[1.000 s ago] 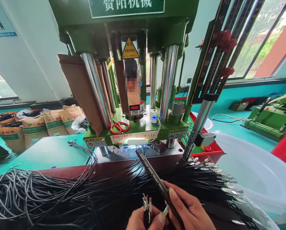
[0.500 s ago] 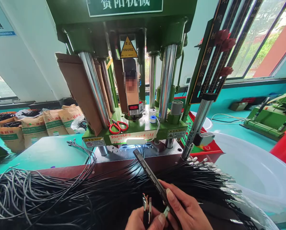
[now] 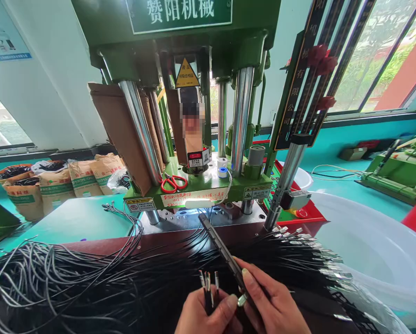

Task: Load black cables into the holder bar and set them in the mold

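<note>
My left hand (image 3: 206,311) is closed around several black cables with bare metal connector ends (image 3: 208,282) that stick up between the fingers. One more metal connector (image 3: 242,300) sits by my left thumb tip, against the near part of a long dark slotted bar (image 3: 222,250). My right hand (image 3: 274,299) grips that bar near its close end, thumb on top. The bar slants away, its far end towards the press bed (image 3: 175,219). Beneath both hands lies a wide spread of black cables (image 3: 152,283), with silvery connectors (image 3: 328,260) along its right edge.
A green press (image 3: 194,185) stands ahead, with red-handled scissors (image 3: 173,183) on its ledge. Right of it are a steel post (image 3: 286,185), a red tray (image 3: 310,213) and a large white tub (image 3: 378,241). Sacks (image 3: 56,183) stand far left, behind a pale table (image 3: 79,218).
The view has shifted slightly. My left hand has turned a little, and the cable ends in it are more spread out. My right hand keeps its grip on the bar.
</note>
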The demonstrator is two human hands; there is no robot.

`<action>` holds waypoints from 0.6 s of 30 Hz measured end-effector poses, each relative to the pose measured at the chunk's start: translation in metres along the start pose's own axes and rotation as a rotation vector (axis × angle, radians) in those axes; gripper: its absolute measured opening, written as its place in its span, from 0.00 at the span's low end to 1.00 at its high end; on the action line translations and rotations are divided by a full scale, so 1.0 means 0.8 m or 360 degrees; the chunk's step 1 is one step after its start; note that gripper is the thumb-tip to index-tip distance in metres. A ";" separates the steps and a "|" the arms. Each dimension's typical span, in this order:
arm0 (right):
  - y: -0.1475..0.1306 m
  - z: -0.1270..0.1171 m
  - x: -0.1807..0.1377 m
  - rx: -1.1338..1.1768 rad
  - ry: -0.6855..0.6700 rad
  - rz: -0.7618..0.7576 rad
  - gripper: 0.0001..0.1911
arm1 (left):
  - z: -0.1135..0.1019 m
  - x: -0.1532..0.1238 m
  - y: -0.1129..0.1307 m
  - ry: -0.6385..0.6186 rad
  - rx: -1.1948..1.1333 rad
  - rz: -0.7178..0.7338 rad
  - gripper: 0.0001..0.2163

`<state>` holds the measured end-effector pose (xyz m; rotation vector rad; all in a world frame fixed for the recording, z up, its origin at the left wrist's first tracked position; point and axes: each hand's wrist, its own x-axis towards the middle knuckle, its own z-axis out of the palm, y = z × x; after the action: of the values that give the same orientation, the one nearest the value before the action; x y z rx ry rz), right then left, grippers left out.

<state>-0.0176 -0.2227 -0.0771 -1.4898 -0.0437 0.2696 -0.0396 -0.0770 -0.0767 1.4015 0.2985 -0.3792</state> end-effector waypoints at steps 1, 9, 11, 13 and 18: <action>-0.003 -0.002 -0.002 0.0043 -0.0029 0.0056 0.34 | -0.002 -0.002 0.001 0.0016 -0.0133 -0.0013 0.30; 0.003 -0.011 -0.005 0.0110 -0.0073 0.0062 0.34 | -0.009 -0.002 0.002 -0.0003 -0.0232 0.0129 0.33; 0.007 -0.013 -0.003 0.0064 -0.0109 0.0077 0.36 | -0.004 0.001 0.001 -0.0019 -0.0021 0.0142 0.34; 0.009 -0.016 -0.001 0.0023 -0.0129 0.0107 0.37 | 0.001 0.003 0.001 0.0005 0.0143 0.0134 0.33; 0.010 -0.018 0.000 -0.0045 -0.0134 0.0061 0.37 | 0.005 0.004 0.002 0.0031 0.0368 0.0147 0.33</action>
<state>-0.0159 -0.2364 -0.0866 -1.5081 -0.0872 0.3641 -0.0360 -0.0811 -0.0765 1.6405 0.2092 -0.3319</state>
